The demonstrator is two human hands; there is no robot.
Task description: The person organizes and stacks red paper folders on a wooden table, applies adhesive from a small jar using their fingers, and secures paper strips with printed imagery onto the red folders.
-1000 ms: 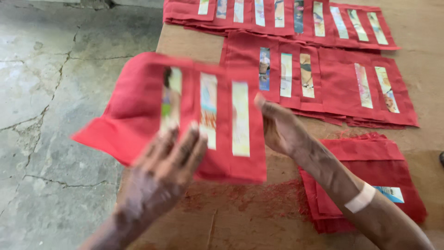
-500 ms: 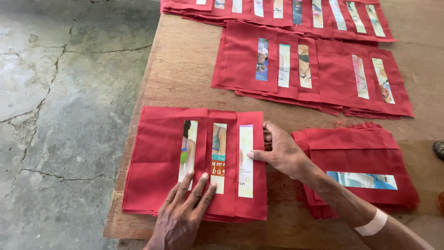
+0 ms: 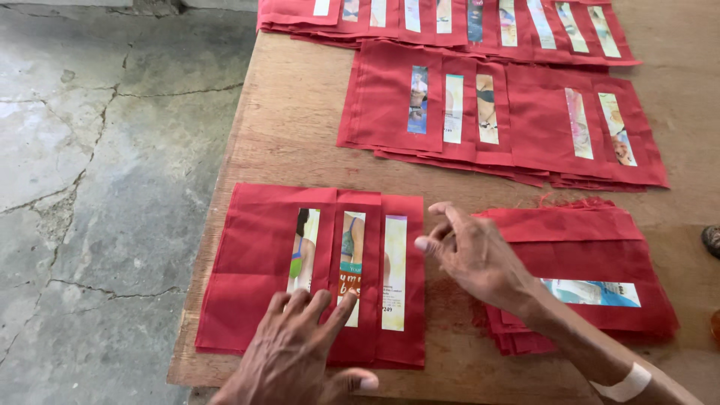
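Head view, looking down on a wooden table (image 3: 300,135) that fills the right two thirds of the frame, with cracked concrete floor (image 3: 97,187) on the left. At the lower centre lies a red cloth stack (image 3: 255,262), squared up near the table's front-left corner, with three upright paper strips (image 3: 351,270) tucked side by side under its folds. The left hand (image 3: 296,356) comes up from the bottom edge and lies flat, palm down, on the lower part of this stack; its fingers are spread apart and rest on the cloth and the foot of the two left strips, gripping nothing. The right hand (image 3: 472,255) hangs just beside the stack's right edge, at mid-frame, fingers loosely curled and parted, holding nothing; whether its fingertips touch the cloth I cannot tell. A white band (image 3: 622,384) wraps the right forearm at the lower right.

Under and behind the right hand sits a second red pile (image 3: 592,240), lower right of the frame, with one paper strip (image 3: 592,292) lying crosswise on it. Across the upper centre and right lies a row of red cloths (image 3: 525,112) showing five upright strips, three to the left and two to the right. Along the top edge runs a further row (image 3: 450,15), cut off by the frame, where at least nine strips show.
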